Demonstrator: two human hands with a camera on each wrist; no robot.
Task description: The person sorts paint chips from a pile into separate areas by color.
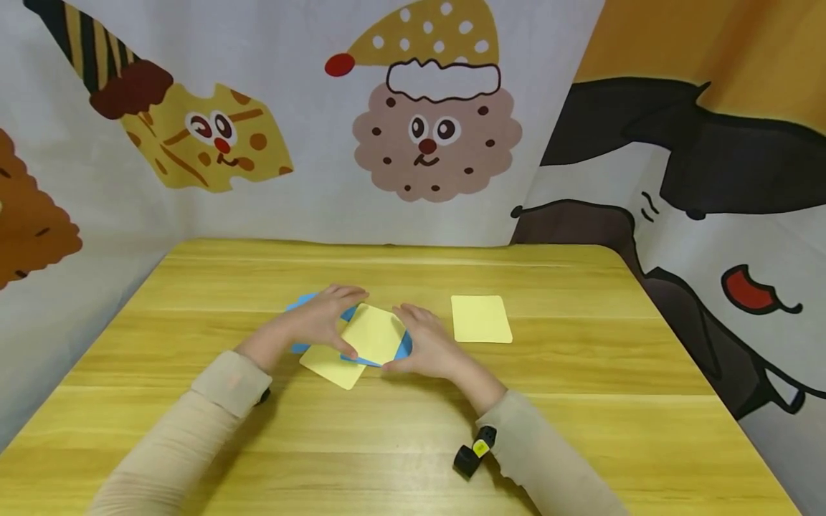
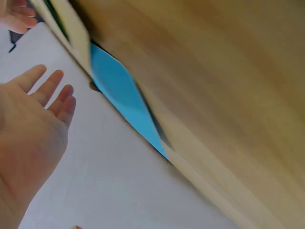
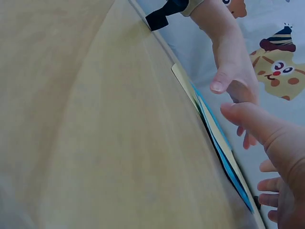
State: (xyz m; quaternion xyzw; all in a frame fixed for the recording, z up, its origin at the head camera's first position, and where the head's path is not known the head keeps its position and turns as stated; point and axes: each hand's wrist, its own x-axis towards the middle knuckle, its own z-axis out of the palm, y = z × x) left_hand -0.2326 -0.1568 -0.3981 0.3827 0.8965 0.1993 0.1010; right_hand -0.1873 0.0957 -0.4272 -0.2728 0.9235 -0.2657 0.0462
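A small pile of cards lies mid-table: a yellow card on top of a blue card, with another yellow card and a blue corner sticking out below. My left hand cups the pile's left side, fingers reaching over its far edge. On the pile's right side rests my right hand, thumb at the near corner. In the left wrist view my left hand shows straight fingers beside the blue card. The right wrist view shows my right hand with its thumb out above the stacked blue card.
A single yellow card lies flat to the right of the pile. The wooden table is walled by cartoon-printed cloth at the back and both sides. A black wrist device sits on my right forearm.
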